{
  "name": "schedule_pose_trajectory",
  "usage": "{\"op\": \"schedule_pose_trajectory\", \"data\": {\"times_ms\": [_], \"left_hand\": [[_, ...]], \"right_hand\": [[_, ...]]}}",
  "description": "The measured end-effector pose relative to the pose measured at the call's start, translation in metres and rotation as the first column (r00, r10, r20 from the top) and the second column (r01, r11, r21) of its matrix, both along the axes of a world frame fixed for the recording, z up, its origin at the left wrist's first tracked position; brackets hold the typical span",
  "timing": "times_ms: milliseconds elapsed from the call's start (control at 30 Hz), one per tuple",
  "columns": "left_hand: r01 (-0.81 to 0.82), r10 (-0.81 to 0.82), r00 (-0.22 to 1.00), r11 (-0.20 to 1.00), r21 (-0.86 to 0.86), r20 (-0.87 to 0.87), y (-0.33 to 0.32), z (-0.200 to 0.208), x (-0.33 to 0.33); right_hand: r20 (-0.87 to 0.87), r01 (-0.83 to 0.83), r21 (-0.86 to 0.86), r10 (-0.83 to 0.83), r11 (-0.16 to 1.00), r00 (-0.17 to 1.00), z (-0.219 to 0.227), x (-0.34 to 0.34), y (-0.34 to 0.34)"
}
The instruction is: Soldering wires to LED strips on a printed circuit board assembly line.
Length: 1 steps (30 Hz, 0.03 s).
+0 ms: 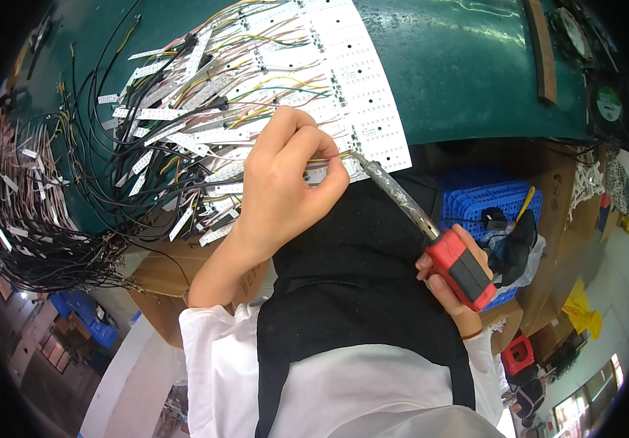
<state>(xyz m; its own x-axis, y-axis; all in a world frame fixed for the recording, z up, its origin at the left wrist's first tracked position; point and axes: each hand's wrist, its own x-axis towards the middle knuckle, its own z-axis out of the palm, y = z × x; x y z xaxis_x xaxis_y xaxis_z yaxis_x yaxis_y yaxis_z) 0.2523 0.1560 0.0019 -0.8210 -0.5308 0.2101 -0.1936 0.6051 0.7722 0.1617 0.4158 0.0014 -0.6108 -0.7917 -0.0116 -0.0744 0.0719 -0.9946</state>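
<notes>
left hand (285, 182) pinching yellow wire (329, 157) on LED strip (373, 109) | right hand (454, 281) closed around soldering iron (420, 219) | risk: we may burn fingertips, tip being close

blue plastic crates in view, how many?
2. One blue crate sits right of the soldering iron, just past the right hand. A second blue crate lies lower left on the floor. Others may be hidden under the bench.

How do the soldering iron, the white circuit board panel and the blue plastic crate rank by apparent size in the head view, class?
1. White circuit board panel: covers most area.
2. Soldering iron, held in the right hand, and blue plastic crate: look alike; the crate is partly hidden and farther away, so unranked.
</notes>
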Motion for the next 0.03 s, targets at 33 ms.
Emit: {"op": "schedule_pose_trajectory", "data": {"times_ms": [33], "left_hand": [[0.003,-0.003,1.000,1.000,0.003,-0.003,0.0001,0.0000,-0.0007]], "right_hand": [[-0.069,-0.030,0.020,0.032,0.999,0.997,0.0003,-0.0026,0.0025]]}}
